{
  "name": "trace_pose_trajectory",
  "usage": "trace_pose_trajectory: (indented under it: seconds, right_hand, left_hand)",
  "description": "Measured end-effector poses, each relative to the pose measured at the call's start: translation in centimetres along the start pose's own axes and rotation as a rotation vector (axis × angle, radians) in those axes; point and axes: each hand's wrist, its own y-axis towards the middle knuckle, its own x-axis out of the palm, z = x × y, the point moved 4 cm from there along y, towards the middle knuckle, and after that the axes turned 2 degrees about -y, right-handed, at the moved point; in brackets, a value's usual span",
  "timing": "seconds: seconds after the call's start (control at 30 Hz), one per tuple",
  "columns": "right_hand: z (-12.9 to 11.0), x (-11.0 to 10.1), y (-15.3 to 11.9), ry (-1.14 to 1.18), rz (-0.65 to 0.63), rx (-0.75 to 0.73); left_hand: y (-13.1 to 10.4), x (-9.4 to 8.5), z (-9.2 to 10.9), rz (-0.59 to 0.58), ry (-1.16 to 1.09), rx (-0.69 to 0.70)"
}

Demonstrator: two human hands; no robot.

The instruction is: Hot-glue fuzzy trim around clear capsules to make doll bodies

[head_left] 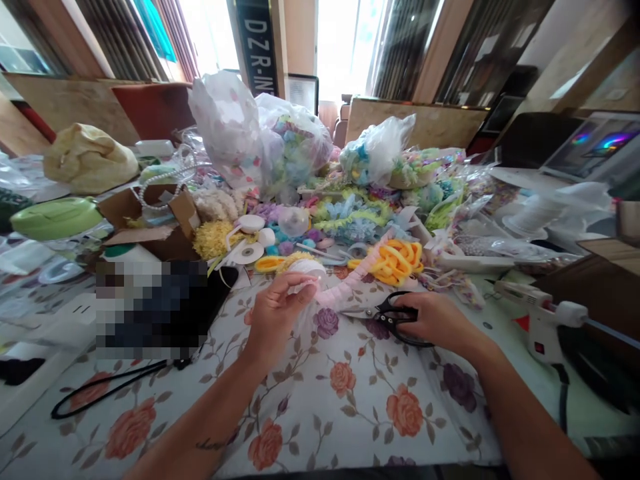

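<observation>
My left hand pinches the near end of a pale pink ribbon-like strip between thumb and fingers. The strip looks wound or pleated and runs away to the upper right. My right hand grips the black handles of a pair of scissors, low over the floral cloth. Their blades point left, just below the strip. Just beyond my left fingers lies a white rounded thing, partly hidden by them. A heap of orange-yellow fuzzy cord lies by the strip's far end.
A floral tablecloth covers the table. To the left lie a dark phone-like object with a strap and a cardboard box. On the right is a white glue gun. Bagged and loose colourful trimmings crowd the back.
</observation>
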Motion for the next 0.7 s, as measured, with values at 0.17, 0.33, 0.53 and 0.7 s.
trace_pose_trajectory:
  seconds: [0.17,0.33,0.53,0.7]
  right_hand:
    - [1.0,0.2,0.7,-0.027,0.124,0.103]
    - [0.1,1.7,1.9,-0.013,0.267,-0.011]
    - [-1.5,0.6,1.5,0.061,0.644,-0.205]
    - [-4.3,-0.2,0.7,-0.023,0.646,-0.493]
  left_hand:
    - [0.0,0.1,0.0,0.005,-0.230,-0.090]
    - [-0.8,1.3,0.1,-0.156,-0.369,-0.293]
    - [-1.3,2.0,-0.2,-0.209,-0.353,-0.361]
    - [-0.9,1.4,0.3,-0.287,-0.546,-0.375]
